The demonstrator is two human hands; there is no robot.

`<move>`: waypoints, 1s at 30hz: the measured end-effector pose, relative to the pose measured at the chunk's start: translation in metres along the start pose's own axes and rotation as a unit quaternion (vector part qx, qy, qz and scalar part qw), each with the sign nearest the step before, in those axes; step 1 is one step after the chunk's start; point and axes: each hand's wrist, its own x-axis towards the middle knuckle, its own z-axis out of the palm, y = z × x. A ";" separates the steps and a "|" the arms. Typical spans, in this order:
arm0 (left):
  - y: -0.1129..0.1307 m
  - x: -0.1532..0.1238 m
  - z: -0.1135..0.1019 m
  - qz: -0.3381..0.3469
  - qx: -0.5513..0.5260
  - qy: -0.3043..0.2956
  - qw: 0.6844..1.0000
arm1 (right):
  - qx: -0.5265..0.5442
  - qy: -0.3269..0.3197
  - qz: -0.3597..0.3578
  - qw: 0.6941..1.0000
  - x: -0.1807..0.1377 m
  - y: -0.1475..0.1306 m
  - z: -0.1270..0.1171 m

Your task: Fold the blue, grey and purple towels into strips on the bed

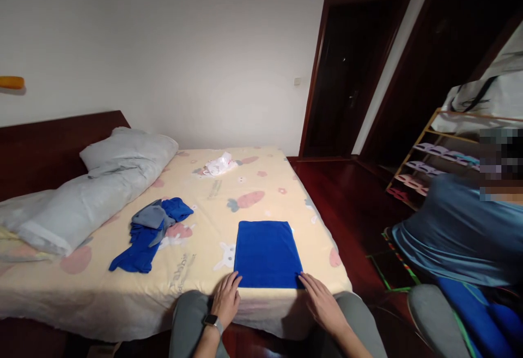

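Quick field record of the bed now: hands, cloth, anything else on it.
left hand: flat, fingertips at near left corner of folded blue cloth
right hand: flat, fingertips at its near right corner
folded blue cloth: neat rectangle, near edge of bed
loose clothes: blue and grey heap, left of it
white item: crumpled, far side
other person: at right

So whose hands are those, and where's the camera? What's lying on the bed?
No machine here, just a person. The camera sits on their head looking down, so their own left hand and right hand show at the bottom. Both lie flat and open, fingertips at the near corners of a folded blue cloth on the bed. Nothing is held. Farther left lies a crumpled pile of blue and grey clothes, with a pillow behind. Another person in blue is at the right.
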 end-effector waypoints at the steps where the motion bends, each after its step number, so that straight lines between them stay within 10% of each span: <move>1: 0.000 0.001 0.000 0.000 -0.001 -0.006 1.000 | 0.006 -0.016 -0.010 1.000 0.000 0.000 0.000; 20: -0.015 0.003 -0.008 0.082 0.094 0.064 0.990 | 0.095 -0.051 0.062 0.992 0.008 0.010 -0.003; 30: -0.007 -0.003 -0.013 -0.064 -0.146 0.005 0.987 | 0.321 -0.058 0.249 0.912 0.005 -0.007 -0.021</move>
